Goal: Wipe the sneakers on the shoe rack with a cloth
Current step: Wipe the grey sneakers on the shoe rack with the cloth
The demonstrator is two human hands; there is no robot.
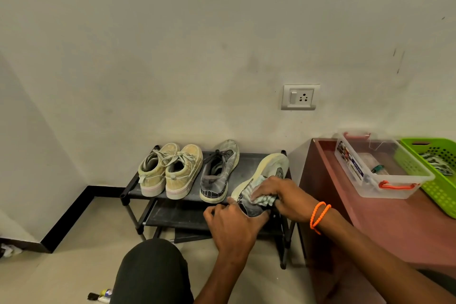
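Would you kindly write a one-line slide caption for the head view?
Left hand steadies a grey sneaker on the shoe rack while the right hand wipes it with a cloth.

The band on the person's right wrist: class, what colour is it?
Orange. The band loops twice round the wrist, shown in the head view.

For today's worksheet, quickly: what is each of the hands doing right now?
Left hand: grips the heel of the tilted grey sneaker.
Right hand: presses the cloth on that sneaker.
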